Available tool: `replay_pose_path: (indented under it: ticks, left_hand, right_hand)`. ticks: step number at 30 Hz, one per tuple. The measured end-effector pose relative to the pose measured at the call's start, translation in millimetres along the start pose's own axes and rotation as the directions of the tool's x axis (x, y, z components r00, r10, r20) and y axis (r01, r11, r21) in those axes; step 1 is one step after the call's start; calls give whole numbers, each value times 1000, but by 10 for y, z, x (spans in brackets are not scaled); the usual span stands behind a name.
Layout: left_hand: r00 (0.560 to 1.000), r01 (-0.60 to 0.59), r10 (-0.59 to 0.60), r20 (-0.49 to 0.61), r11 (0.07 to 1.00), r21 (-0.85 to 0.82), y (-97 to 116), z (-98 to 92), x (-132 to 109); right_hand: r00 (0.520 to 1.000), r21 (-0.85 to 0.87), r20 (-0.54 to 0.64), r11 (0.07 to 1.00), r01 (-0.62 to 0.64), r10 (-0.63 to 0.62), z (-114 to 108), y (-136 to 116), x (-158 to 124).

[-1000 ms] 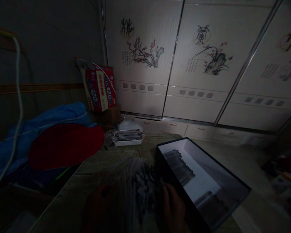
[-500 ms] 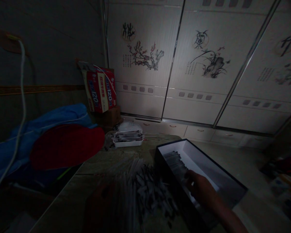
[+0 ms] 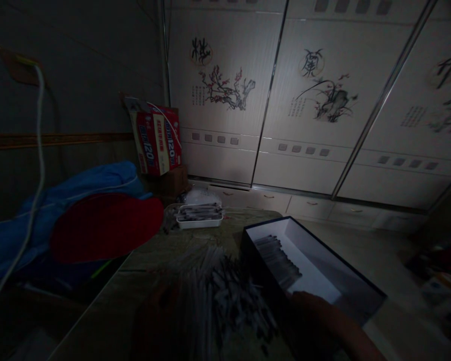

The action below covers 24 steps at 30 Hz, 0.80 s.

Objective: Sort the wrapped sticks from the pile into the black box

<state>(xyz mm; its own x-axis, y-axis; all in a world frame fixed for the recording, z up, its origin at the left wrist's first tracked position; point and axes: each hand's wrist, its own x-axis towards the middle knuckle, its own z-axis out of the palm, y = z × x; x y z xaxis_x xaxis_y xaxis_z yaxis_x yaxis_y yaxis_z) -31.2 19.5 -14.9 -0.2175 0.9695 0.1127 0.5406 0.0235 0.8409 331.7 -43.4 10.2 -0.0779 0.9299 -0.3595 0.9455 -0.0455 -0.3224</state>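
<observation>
The room is very dark. A loose pile of thin grey sticks (image 3: 218, 291) lies on the table in front of me. To its right stands a long black box with a white inside (image 3: 323, 273), with a row of the same sticks (image 3: 278, 255) at its far end. My right hand (image 3: 315, 313) is over the near end of the box, its fingers lost in shadow. My left hand (image 3: 154, 321) rests at the pile's near left edge, only a dim shape.
A small white tray of sticks (image 3: 199, 216) sits at the table's far edge. To the left are a red round object (image 3: 105, 225), blue fabric (image 3: 60, 198), a red carton (image 3: 158, 135) and a hanging white cable (image 3: 35, 165). Painted wardrobe doors (image 3: 304, 100) fill the back.
My right hand went from the pile into the box, then drew back to the box's near end. The left hand stayed put. The view tilted down slightly.
</observation>
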Motion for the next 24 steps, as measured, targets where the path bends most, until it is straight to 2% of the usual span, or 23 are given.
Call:
replay_pose_path:
  ticks: [6,8,11,14,15,16,17,19,20,21,22,23,24]
  left_hand:
    - [999,35,-36,22,998,43,-18,4,-28]
    - [998,47,-49,38,997,65,10,-10,-37]
    - [995,69,-74,60,995,72,42,-31,-46]
    - [996,75,-79,49,995,70,21,-20,-49]
    - [997,69,-71,39,996,64,12,-10,-55]
    - [998,53,-55,31,997,52,9,1,-67]
    - [999,31,-32,30,999,36,14,15,-86]
    - [1000,-29,29,-6,1000,5,46,46,-144]
    - [998,-60,60,-34,998,5,65,64,-178]
    - [993,-100,101,-68,995,21,79,85,-213]
    - [981,-155,160,-107,987,50,82,109,-244]
    - [957,-235,246,-151,968,88,71,134,-269]
    - [919,-328,348,-185,936,130,46,161,-288]
  right_hand:
    - [1000,-17,-13,1000,14,-14,40,5,-33]
    - [998,6,-50,999,38,-37,47,-16,-42]
    - [960,13,-274,998,55,-49,3,-24,-12]
    - [870,5,-493,1000,1,2,-140,-50,-2]
    - [817,20,-577,1000,-4,15,-203,-88,-30]
    - [732,39,-681,999,6,22,-268,-148,-79]
    - [602,71,-798,997,38,34,-328,-232,-148]
    - [277,100,-959,985,142,58,-412,-459,-312]
    - [175,140,-979,970,200,105,-426,-591,-388]
    - [152,195,-976,943,269,158,-418,-723,-445]
    - [168,264,-962,898,351,217,-387,-850,-477]
    - [241,334,-937,847,413,252,-333,-965,-478]
    - [347,399,-903,794,459,254,-258,-1066,-450]
